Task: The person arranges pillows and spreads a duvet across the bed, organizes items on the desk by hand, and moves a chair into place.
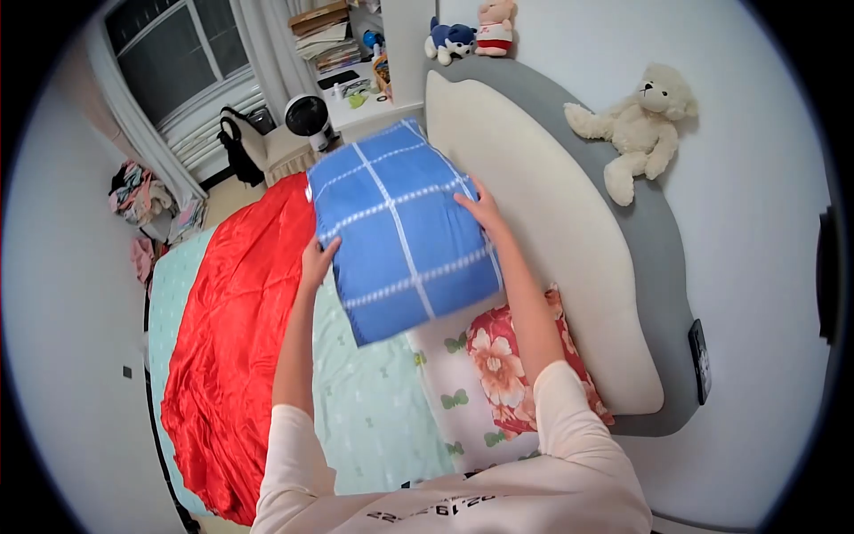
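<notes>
Gripping a blue fabric pillow with a white grid pattern (400, 236) by its two opposite sides, both hands are holding it over the bed. The left hand (320, 260) is closing on the left edge, a digit lying over the upper face and the rest partly hidden by the fabric. The right hand (480, 209) is clasping the right edge, its fingers bending over onto the upper face. The pillow is sitting between the hands, touching both, its near end tilting beyond the left fingers. Whether it is also touching the bed, I cannot tell.

A shiny red quilt (236, 356) is spreading in folds over the pale green sheet (378, 400) to the left. A red floral pillow (498, 360) is lying below the right forearm, beside the cream padded headboard (543, 214), on a white cloth with green bows (436, 356).
</notes>
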Demonstrator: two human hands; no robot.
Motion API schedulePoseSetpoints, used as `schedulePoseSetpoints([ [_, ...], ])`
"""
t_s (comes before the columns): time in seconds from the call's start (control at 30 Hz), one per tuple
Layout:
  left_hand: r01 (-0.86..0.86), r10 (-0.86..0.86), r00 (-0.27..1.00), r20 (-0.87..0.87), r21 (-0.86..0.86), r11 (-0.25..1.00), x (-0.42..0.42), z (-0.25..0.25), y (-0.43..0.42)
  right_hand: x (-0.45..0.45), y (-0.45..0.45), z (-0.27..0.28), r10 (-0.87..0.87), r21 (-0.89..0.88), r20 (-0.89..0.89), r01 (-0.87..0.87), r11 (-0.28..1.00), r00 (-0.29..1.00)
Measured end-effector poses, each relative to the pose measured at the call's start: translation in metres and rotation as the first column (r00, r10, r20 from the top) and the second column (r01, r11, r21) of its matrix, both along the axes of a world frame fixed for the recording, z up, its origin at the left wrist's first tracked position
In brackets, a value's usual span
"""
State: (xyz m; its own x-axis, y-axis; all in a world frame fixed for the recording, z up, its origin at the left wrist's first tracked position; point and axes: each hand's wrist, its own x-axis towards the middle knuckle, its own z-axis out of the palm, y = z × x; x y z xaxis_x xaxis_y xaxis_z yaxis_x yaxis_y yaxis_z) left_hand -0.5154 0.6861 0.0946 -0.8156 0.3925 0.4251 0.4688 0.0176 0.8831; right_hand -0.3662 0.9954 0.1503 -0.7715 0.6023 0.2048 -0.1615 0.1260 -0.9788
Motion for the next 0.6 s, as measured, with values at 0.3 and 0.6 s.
schedulePoseSetpoints([
  [0.3,-0.039,0.223,0.956,0.189,-0.673,0.739,-0.041,-0.156,0.029,-0.026,0.069,-0.159,-0.102,0.293,0.833,-0.276,0.915,0.544],
  [0.6,0.071,0.329,0.928,0.176,-0.949,0.307,0.069,-0.266,-0.038,-0.039,-0.004,-0.270,0.300,-0.467,0.609,0.027,0.884,0.734],
])
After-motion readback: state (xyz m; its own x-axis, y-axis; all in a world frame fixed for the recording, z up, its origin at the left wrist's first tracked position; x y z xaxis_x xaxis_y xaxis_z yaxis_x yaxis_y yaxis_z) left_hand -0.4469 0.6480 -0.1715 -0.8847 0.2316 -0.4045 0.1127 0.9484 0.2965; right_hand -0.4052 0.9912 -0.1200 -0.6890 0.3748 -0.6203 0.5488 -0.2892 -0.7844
